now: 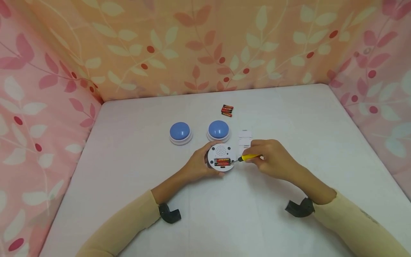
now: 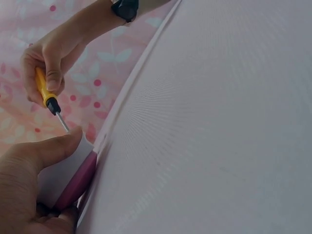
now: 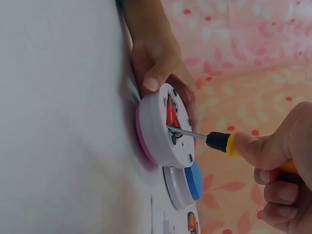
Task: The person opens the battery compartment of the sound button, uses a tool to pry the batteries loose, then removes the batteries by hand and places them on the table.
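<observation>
My left hand (image 1: 196, 165) grips a round white push-button device (image 1: 212, 154), its underside turned up and its pink side (image 3: 141, 131) facing the table. Two red batteries (image 1: 222, 162) lie in the open compartment on that underside, beside a ring of speaker holes. In my right hand (image 1: 273, 159) is a yellow-handled screwdriver (image 1: 250, 157), pinched with thumb and fingers. Its metal shaft (image 3: 191, 133) reaches into the compartment, the tip at the end of the batteries in the right wrist view. The left thumb (image 2: 63, 146) lies along the device's white side in the left wrist view.
Two blue-topped buttons, one at the left (image 1: 180, 132) and one in the middle (image 1: 218, 130), stand behind the hands. Several loose batteries (image 1: 227, 110) lie farther back. Small white pieces (image 1: 245, 137) rest near the right hand. Floral cloth (image 1: 205, 46) encloses the white table (image 1: 135, 142).
</observation>
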### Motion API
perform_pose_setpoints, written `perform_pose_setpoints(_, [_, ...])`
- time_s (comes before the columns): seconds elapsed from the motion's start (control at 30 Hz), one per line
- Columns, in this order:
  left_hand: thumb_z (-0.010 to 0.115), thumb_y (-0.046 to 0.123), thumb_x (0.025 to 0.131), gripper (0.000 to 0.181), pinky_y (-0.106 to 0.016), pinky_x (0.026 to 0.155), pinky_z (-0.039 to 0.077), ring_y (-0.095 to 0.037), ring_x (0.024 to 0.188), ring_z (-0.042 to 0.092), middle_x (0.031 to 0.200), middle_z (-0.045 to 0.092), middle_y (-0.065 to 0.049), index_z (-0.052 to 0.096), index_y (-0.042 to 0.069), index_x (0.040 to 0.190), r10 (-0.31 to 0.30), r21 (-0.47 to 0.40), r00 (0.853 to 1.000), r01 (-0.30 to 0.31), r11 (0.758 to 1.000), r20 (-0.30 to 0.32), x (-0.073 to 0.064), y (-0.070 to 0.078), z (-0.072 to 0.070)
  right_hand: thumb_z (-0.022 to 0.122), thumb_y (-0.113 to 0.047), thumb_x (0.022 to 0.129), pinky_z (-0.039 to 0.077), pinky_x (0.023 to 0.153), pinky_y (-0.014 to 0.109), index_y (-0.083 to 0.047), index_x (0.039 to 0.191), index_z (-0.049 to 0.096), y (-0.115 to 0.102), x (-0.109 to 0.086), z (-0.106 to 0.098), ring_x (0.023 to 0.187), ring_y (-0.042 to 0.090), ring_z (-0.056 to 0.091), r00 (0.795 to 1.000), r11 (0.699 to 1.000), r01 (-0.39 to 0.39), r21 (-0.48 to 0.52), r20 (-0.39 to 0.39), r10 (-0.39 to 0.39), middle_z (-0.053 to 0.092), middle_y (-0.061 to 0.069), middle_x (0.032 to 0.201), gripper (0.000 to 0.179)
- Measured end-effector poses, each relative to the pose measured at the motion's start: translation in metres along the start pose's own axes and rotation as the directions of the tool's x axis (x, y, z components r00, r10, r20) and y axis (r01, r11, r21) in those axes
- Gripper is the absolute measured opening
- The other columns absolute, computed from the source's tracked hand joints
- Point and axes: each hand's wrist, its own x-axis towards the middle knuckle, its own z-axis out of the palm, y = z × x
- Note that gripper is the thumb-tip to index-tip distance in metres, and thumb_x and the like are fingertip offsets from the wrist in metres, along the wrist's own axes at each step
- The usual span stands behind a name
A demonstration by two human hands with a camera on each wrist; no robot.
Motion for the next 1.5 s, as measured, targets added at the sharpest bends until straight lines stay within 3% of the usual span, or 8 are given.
perform_pose_setpoints(0.27, [0.098,0.023,0.065,0.106,-0.041,0.112,0.042,-0.013,0.130,0.051,0.143,0.054,0.008,0.040,0.023,0.154,-0.006,0.046,1.000,0.006,0.999,-0.003,0.001,0.000,-0.001,0.083,0.006,0.078,0.046,0.057,0.022,-0.012,0.097,0.082,0.017,-0.013,0.008,0.069,0.010,0.056,0.992,0.983,-0.046,0.178,-0.110,0.066,0.071,-0.005,0.082,0.026])
perform_pose_setpoints(0.47, [0.097,0.020,0.066,0.103,-0.043,0.109,0.044,-0.013,0.127,0.052,0.142,0.054,0.010,0.042,0.025,0.152,-0.015,0.029,1.000,0.015,0.999,-0.005,0.000,0.000,-0.001,0.084,0.004,0.078,0.044,0.056,0.022,-0.013,0.098,0.082,0.024,-0.016,0.012,0.068,0.010,0.055,0.985,0.977,-0.075,0.197,-0.135,0.103,0.068,-0.013,0.080,0.027])
perform_pose_setpoints(0.7, [0.097,0.018,0.066,0.103,-0.042,0.109,0.045,-0.013,0.128,0.052,0.143,0.054,0.009,0.041,0.025,0.152,-0.016,0.005,1.000,0.016,1.000,0.000,0.001,-0.001,-0.001,0.084,0.002,0.078,0.043,0.056,0.022,-0.017,0.100,0.082,0.024,-0.018,0.009,0.067,0.010,0.053,0.988,0.984,-0.090,0.154,-0.109,0.108,0.067,-0.015,0.081,0.029])
perform_pose_setpoints(0.93, [0.098,0.017,0.065,0.104,-0.042,0.111,0.043,-0.014,0.129,0.052,0.143,0.053,0.009,0.040,0.025,0.152,-0.009,-0.017,1.000,0.010,1.000,0.010,0.002,-0.001,-0.001,0.086,0.002,0.076,0.040,0.053,0.021,-0.016,0.100,0.082,0.017,-0.019,-0.002,0.065,0.008,0.050,0.992,0.996,-0.046,0.078,-0.117,0.055,0.064,-0.015,0.078,0.030])
perform_pose_setpoints(1.23, [0.097,0.018,0.065,0.103,-0.043,0.111,0.043,-0.013,0.127,0.052,0.141,0.054,0.009,0.042,0.029,0.151,-0.029,0.007,1.000,0.029,1.000,-0.005,0.001,0.000,0.000,0.085,-0.004,0.080,0.050,0.056,0.026,-0.015,0.101,0.082,0.009,-0.020,0.002,0.068,0.007,0.056,0.994,0.992,-0.088,0.094,-0.059,0.094,0.070,-0.012,0.083,0.024])
perform_pose_setpoints(1.5, [0.097,0.018,0.066,0.103,-0.042,0.111,0.043,-0.012,0.127,0.052,0.141,0.054,0.010,0.041,0.030,0.151,-0.022,0.006,1.000,0.022,1.000,-0.001,0.001,0.001,0.000,0.085,-0.005,0.080,0.049,0.055,0.026,-0.013,0.100,0.082,0.005,-0.020,0.008,0.065,0.005,0.054,0.995,0.993,-0.061,0.100,-0.072,0.068,0.069,-0.012,0.081,0.021])
